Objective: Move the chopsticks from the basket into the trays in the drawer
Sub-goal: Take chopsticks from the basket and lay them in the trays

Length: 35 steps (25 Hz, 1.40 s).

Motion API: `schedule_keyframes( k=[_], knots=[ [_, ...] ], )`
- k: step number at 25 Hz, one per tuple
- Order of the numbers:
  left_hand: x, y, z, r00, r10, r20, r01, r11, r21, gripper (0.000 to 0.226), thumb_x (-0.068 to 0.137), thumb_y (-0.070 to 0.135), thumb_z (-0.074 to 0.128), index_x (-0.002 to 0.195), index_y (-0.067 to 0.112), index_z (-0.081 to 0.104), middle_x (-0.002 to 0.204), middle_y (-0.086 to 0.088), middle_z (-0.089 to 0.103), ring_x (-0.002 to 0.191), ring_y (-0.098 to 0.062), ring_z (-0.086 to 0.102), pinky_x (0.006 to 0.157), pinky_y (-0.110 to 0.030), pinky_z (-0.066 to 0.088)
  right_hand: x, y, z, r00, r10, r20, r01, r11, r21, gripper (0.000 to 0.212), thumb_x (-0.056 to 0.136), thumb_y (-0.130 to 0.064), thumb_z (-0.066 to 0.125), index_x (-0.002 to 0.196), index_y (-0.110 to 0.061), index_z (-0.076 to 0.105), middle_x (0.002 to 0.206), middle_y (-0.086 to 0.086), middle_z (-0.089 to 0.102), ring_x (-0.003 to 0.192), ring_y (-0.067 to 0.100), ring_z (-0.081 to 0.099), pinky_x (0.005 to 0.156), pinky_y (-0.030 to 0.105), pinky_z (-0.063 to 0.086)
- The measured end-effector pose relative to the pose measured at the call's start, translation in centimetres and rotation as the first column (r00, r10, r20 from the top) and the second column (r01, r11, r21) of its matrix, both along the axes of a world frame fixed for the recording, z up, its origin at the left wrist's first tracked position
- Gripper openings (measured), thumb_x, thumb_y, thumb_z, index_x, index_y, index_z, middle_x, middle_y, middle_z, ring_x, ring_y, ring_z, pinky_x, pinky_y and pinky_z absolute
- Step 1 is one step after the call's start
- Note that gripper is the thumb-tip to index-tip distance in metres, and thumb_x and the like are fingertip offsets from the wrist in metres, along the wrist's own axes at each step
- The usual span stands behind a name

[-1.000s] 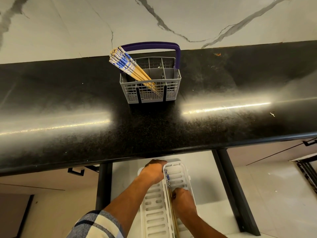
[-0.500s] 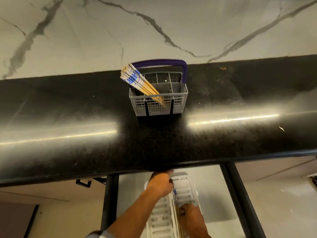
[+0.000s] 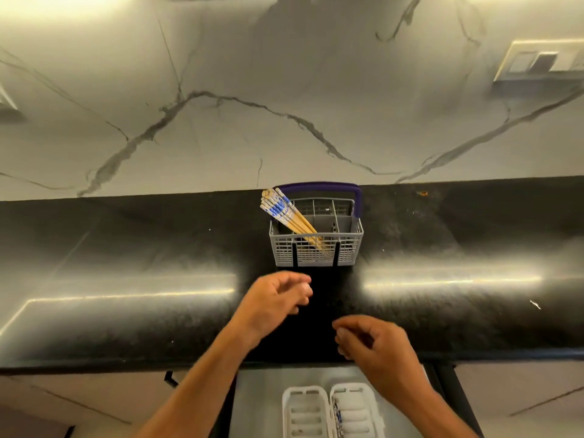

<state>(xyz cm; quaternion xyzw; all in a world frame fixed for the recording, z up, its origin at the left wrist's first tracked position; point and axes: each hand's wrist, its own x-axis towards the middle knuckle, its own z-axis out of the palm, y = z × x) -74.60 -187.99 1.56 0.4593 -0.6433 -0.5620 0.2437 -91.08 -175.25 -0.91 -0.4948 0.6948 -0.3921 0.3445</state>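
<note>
A grey cutlery basket (image 3: 316, 252) with a purple handle stands on the black counter near the wall. Several chopsticks (image 3: 286, 214) with blue-and-white tops lean out of its left compartment. Two white slotted trays (image 3: 303, 412) lie side by side in the open drawer at the bottom; a chopstick with a blue tip (image 3: 337, 415) lies at the left edge of the right one. My left hand (image 3: 273, 300) hovers over the counter just short of the basket, fingers loosely curled, holding nothing. My right hand (image 3: 376, 346) is over the counter's front edge, fingers curled, empty.
The black counter (image 3: 126, 263) runs the full width below a white marble wall. A wall socket plate (image 3: 540, 61) is at the upper right. The drawer's grey floor (image 3: 259, 403) shows beside the trays. Small crumbs lie on the counter at the right.
Both hands have risen from the trays in the drawer to above the counter, toward the basket. The view has tilted up, showing more wall and less of the drawer.
</note>
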Motion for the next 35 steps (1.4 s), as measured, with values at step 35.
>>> schedule_keyframes(
  k=[35],
  knots=[
    [2.0,-10.6,0.2,0.862,0.469,-0.191,-0.477,0.879,0.003,0.016,0.093,0.018,0.063,0.107,0.018,0.071,0.094,0.0,0.076,0.092,-0.013,0.072,0.086,-0.034,0.059,-1.3,-26.0,3.6,0.871,0.055,-0.487,-0.101,0.993,-0.068,0.024,0.093,-0.037,0.063,0.109,-0.022,0.073,0.091,-0.003,0.072,0.079,0.008,0.063,0.075,0.03,0.056]
  ],
)
